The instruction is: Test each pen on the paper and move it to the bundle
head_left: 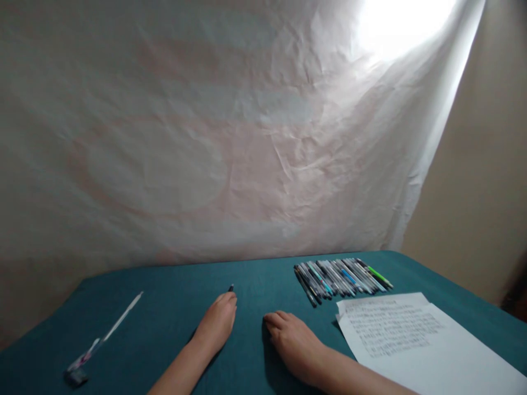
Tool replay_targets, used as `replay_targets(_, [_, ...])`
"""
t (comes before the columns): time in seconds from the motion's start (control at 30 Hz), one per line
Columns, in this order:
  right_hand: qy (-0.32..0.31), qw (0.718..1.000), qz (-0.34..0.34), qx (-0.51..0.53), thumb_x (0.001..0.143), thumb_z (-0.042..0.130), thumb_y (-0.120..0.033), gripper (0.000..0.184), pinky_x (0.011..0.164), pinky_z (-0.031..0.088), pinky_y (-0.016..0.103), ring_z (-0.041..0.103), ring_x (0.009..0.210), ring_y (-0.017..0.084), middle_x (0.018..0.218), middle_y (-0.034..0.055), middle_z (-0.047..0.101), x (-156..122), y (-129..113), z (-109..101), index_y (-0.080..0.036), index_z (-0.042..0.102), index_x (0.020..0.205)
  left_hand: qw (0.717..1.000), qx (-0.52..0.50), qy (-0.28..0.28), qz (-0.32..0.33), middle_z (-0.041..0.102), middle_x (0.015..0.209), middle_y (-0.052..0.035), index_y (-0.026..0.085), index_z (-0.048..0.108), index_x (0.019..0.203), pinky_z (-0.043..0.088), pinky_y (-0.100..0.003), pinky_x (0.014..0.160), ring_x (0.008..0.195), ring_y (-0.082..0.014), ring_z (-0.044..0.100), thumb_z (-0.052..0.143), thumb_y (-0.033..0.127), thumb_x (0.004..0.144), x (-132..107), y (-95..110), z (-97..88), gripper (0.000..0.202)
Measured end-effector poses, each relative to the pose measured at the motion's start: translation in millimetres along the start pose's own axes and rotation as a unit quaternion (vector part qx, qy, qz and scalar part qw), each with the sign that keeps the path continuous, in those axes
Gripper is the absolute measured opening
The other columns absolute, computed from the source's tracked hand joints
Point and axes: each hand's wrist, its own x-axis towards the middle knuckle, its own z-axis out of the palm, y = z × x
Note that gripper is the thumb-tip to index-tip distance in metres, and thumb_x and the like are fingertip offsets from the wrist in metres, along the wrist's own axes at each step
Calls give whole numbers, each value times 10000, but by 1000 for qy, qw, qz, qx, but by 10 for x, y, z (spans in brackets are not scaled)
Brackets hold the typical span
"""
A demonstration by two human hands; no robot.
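We're resting both hands palm down on the surface (pixel 173 307), which is covered in a teal cloth with a soft, slightly fuzzy weave. Our left hand (pixel 217 323) is lying flat with the fingers loosely together, and a dark pen (pixel 231 287) is poking out just past its fingertips. It's touching or nearly touching them, but we can't tell if the hand is actually pinning it or the pen is just lying there. Our right hand (pixel 293 339) is sitting a bit apart from the left, fingers curled in a little, holding nothing as far as we can see.

Off to the right, a row of pens (pixel 341 277) is lying side by side, all angled the same way, packed tight like someone's lined them up for easy picking. They're thin plastic barrels, mostly grey and black, some blue and one bright green at the far end. Just in front of them, paper (pixel 415 340) is lying flat, a few sheets stacked a bit askew, the top one covered in small handwriting, and it's right beside our right forearm.

Way over on the left there's a long thin white stick (pixel 123 317) running into something small and dark near the edge (pixel 76 375), too blurry to name.

Behind everything a wrinkled pale sheet (pixel 206 137) is hanging as a backdrop, with light glaring through at the top right
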Motion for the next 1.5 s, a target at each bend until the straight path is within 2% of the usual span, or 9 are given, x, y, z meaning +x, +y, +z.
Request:
replay_targets(0.2, [-5,997,69,25,794,505,-144,226,862,387,282,514,971,196,1064,53,587,-272,192,-165,-170,596,999,995,-54,-63,54,581,1027,-95,173,600,968,391,-299,880,980,-206,528,379,142,810,-61,559,-52,273])
replay_targets(0.4, [48,992,105,60,814,488,-151,222,891,362,294,487,998,189,1064,39,582,-449,275,-129,-199,595,1003,984,-116,-105,88,578,1052,-94,201,588,1013,381,-308,898,1004,-218,516,413,131,781,-155,1129,-42,299])
replay_targets(0.57, [93,984,114,99,824,474,-148,243,894,363,320,472,1000,192,1031,34,588,-500,312,-72,-211,591,1028,976,-166,-111,90,574,1074,-85,206,584,1019,372,-331,913,1019,-226,503,451,140,765,-191,1376,-16,295])
replay_targets(0.73, [115,981,106,117,809,474,-125,265,928,353,339,444,1044,197,1032,41,590,-530,345,-24,-207,593,1031,963,-252,-52,85,543,1133,-63,210,546,1092,353,-336,943,1052,-204,479,489,130,763,-238,1353,18,344])
replay_targets(0.97, [120,982,88,113,804,475,-147,230,923,383,374,450,1055,217,1027,68,588,-547,373,7,-186,602,993,915,-398,47,42,558,1000,-71,196,612,956,444,-330,845,963,-179,522,389,78,808,-186,1157,120,293])
replay_targets(1.13, [148,984,59,83,815,462,-134,253,919,388,398,441,1089,225,1013,77,602,-548,376,22,-181,589,1028,850,-520,63,-58,474,1083,-83,191,560,990,518,-306,710,928,-185,556,419,138,811,-154,1076,281,233])
replay_targets(1.27, [152,987,-21,44,855,432,-138,288,902,389,377,432,1102,213,1082,68,599,-534,346,-2,-194,548,1113,792,-594,81,-112,457,1121,-97,192,481,1037,513,-316,719,938,-195,574,481,118,771,-132,1067,358,275])
replay_targets(1.37, [109,986,-123,4,882,435,-193,259,845,391,351,464,1034,195,1094,51,595,-536,261,-77,-214,536,1120,749,-642,81,-139,490,1103,-115,181,433,1068,491,-332,760,903,-189,597,521,120,761,-107,1064,351,325])
replay_targets(1.5, [45,970,-230,-59,892,421,-190,181,650,370,302,501,766,158,916,58,624,-570,81,-185,-159,586,959,682,-707,86,-165,552,1027,-111,172,394,1119,457,-336,819,884,-181,609,589,145,746,-85,1056,323,422])
